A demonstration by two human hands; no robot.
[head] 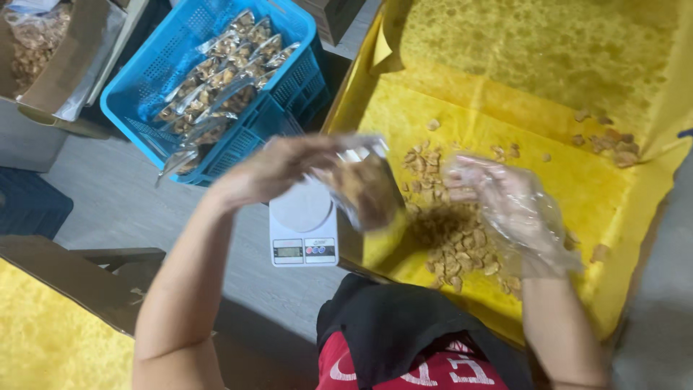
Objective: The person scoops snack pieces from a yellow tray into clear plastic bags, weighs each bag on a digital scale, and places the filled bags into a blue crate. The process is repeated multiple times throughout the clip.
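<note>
Clear plastic pouch of brown snacks (364,186) hangs pinched in the bare left hand (278,166) above a small white digital scale (303,224); the plastic-gloved right hand (505,206), open and empty, hovers over loose snack pieces (455,245) on yellow paper (563,173); weighing seems underway.

1. A yellow-lined tray (577,180) is carrying loose brown snack pieces (455,249), heaped toward its near edge.
2. A few more snack pieces (610,141) are lying near its right edge.
3. A white scale (303,227) is sitting just beside its left edge.

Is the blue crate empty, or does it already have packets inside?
Not empty: the blue crate holds a row of clear filled packets leaning together inside.
</note>
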